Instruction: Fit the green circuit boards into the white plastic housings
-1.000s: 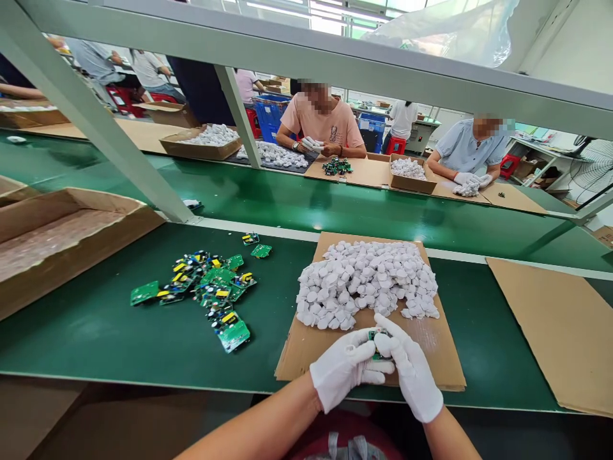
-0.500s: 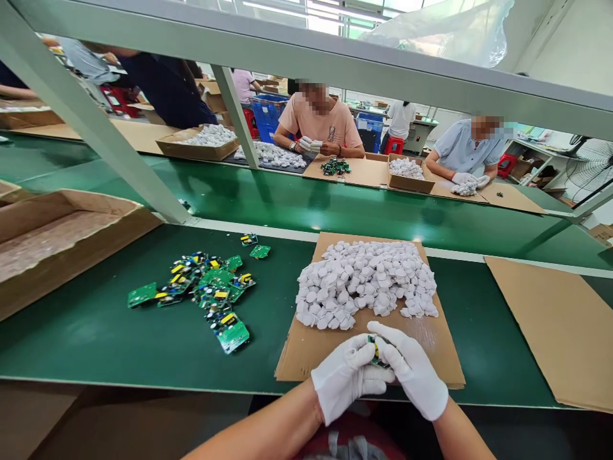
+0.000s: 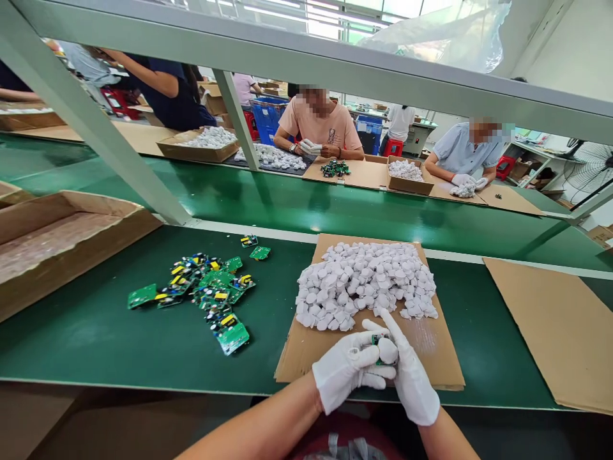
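- Pinching a circuit board (image 3: 377, 340) near the cardboard's (image 3: 431, 358) front edge: left hand (image 3: 342, 369), fingers curled
- Right hand (image 3: 412, 378) alongside, hold unclear
- Open green worktop (image 3: 163, 345) left of cardboard
- People (image 3: 320, 124) seated opposite

At a workbench (image 3: 119, 345), a pile of pieces (image 3: 364, 281) is spread over the far part of a cardboard sheet (image 3: 431, 361). Before it, a circuit board (image 3: 376, 342) is held between the left hand (image 3: 349, 370) and right hand (image 3: 412, 377). Left of the sheet, a heap of circuit boards (image 3: 213, 281) is laid on the bench, with a large box (image 3: 86, 262) placed farther left. To the right, a second sheet (image 3: 550, 332) is set apart. Behind, a counter (image 3: 287, 201) is lined along its far side with smaller boxes (image 3: 410, 185).
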A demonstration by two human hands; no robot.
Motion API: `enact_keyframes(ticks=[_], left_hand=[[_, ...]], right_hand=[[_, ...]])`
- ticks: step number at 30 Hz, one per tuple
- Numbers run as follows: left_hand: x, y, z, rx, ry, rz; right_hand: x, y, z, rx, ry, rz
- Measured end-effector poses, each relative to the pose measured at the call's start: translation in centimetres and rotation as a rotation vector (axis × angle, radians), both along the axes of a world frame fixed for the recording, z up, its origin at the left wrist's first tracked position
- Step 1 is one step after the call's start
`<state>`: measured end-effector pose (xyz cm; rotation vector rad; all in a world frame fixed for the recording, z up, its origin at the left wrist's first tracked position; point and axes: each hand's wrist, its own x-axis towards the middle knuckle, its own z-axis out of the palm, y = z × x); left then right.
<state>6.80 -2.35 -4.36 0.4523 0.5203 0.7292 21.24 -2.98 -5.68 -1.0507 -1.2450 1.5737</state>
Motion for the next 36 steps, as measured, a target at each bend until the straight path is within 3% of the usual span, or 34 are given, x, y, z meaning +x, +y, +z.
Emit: enact_keyframes(ticks=[4, 9, 17, 23, 25, 30, 36], left_hand=[[-0.4, 0.4, 0.3, 0.016, 0.104, -0.019], [-0.4, 0.6, 0.0, 0.166, 0.300, 0.008], [-0.6, 1.2, 1.4, 0.227, 0.277, -0.102], [0.2, 0.7, -0.3, 0.341, 0.410, 0.042], [0.2, 0.7, -0.9, 0.307, 0.387, 0.044], [-0.2, 0.9, -1.2, 0.084, 0.114, 0.012], [-0.3, 0.4, -0.1, 0.245, 0.250, -0.009]], right_hand=[[-0.1, 0.0, 0.0, -0.019, -0.127, -0.056], [-0.6, 0.0, 0.0, 0.036, -0.269, -0.116], [-0.3, 0.2, -1.0, -0.028, -0.080, -0.085], [-0.8, 0.0, -1.1, 0.021, -0.243, -0.160], [-0.9, 0.0, -1.2, 0.029, -0.255, -0.190], [-0.6, 0.1, -1.8, 0.051, -0.229, -0.167], [-0.6, 0.0, -1.0, 0.095, -0.314, -0.095]])
